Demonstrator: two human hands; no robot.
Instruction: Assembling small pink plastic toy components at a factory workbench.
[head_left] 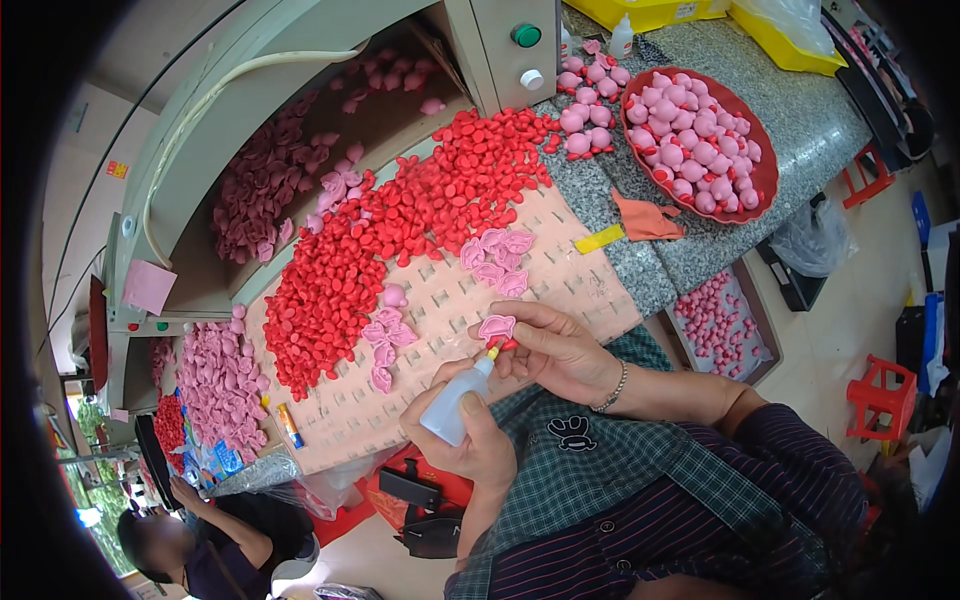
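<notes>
My left hand [487, 452] is wrapped round a translucent white squeeze bottle [446, 412], tilted so that its yellow tip meets a small pink moulded piece. My right hand [572, 362] pinches that pink piece [496, 327] between thumb and fingers. Red bits show just below it at the fingertips, partly hidden. Both hands are close together over the front edge of a pale pink conveyor belt [575, 285]. Beyond them lie a cluster of similar pink pieces [497, 262], a short row of pink pieces [384, 340] and a wide heap of small red pieces [400, 210].
At right, a red bowl [772, 170] holds pink balls with red bits. A yellow tape strip [600, 239] and an orange cloth [648, 217] lie nearby. A grey machine housing [500, 60] arches over the belt. Another person [215, 540] sits at lower left.
</notes>
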